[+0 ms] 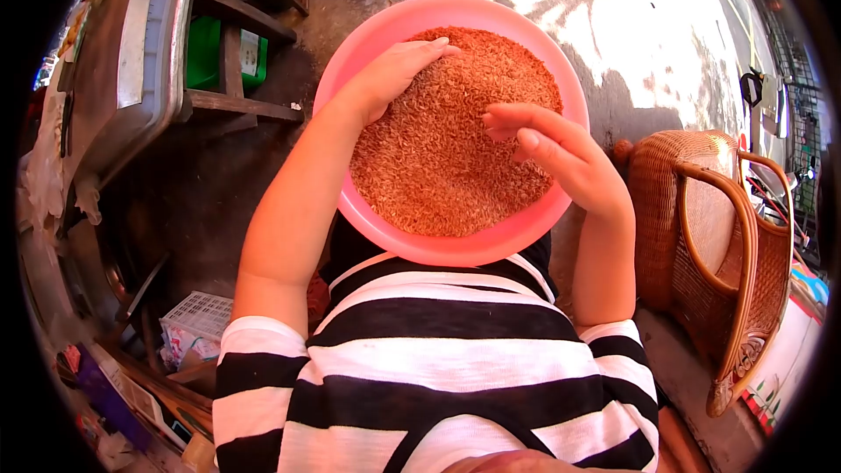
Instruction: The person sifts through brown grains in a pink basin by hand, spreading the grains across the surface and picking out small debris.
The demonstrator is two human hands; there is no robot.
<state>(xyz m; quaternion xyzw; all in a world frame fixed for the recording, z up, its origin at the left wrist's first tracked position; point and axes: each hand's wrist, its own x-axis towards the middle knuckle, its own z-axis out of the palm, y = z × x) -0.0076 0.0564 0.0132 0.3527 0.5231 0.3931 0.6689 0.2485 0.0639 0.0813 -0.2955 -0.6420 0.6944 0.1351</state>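
A round pink basin rests on my lap, holding a broad heap of reddish-brown grain. On the basin's upper left, my left hand lies at the edge of the grain, its fingertips partly against or in it; no object shows in it. My right hand is over the right side of the grain, fingers apart and slightly bent, with nothing visible between them.
A wicker chair stands close on my right. To my left are a wooden frame, a green container and a white plastic basket. Sunlight falls on the floor ahead.
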